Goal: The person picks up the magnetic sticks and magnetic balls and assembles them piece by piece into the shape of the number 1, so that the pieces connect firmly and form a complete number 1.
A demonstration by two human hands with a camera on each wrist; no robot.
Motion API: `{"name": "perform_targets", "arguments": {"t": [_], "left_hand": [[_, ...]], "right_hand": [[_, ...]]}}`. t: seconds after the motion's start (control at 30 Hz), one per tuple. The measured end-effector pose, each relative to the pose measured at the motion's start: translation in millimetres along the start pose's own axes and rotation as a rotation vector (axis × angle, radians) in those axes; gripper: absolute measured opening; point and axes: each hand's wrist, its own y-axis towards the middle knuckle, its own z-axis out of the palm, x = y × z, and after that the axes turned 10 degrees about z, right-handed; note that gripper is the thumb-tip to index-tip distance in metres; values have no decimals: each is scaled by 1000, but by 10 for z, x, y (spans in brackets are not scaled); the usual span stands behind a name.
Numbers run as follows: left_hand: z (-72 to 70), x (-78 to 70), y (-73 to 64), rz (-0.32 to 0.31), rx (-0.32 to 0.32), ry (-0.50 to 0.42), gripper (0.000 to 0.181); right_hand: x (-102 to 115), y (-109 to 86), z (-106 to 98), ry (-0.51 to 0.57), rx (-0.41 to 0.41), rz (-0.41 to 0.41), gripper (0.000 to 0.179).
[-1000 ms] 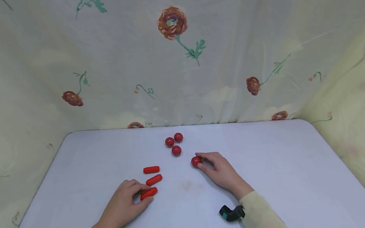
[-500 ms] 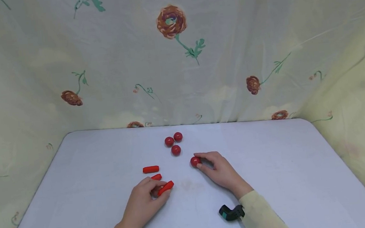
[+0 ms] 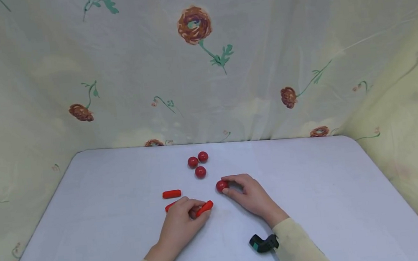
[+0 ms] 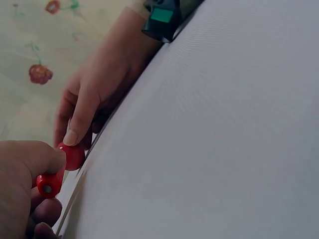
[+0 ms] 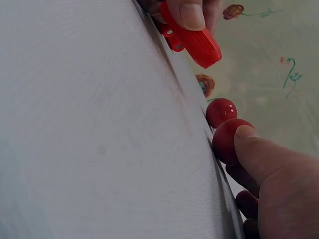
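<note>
My left hand [image 3: 182,223] pinches a short red rod [image 3: 204,208] between thumb and fingers, its free end pointing toward the right hand. Up close in the left wrist view, the rod's [image 4: 48,186] near end shows a small grey disc. A shiny red ball [image 3: 221,186] is held by the thumb and fingers of my right hand [image 3: 251,195], low at the tabletop. In the right wrist view, a gap separates the held rod [image 5: 203,47] from the gripped ball [image 5: 230,142]. Behind the left hand, a second rod [image 3: 169,207] is partly covered.
Another red rod [image 3: 171,194] lies just beyond the left hand. Three more red balls [image 3: 200,172] sit grouped toward the back of the white table [image 3: 312,187]. A flowered cloth [image 3: 243,97] hangs behind and at both sides of the table.
My left hand has lifted the nearest rod from beside the others and carried it right and slightly away, toward the right hand. The right hand stays in place with its ball.
</note>
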Motion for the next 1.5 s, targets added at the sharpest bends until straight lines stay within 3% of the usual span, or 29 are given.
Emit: {"name": "perform_targets", "arguments": {"t": [0.27,0.67,1.17,1.5], "left_hand": [[81,-32,96,-34,14,14,23],[176,-63,213,-74,14,64,26],[254,-70,317,-81,22,74,29],[220,-117,294,-106,55,76,36]], "right_hand": [[4,23,14,-20,-11,-35,42],[0,9,15,5,-20,-18,39],[-15,12,7,15,-12,-11,39],[-27,20,12,3,-30,-27,38]]}}
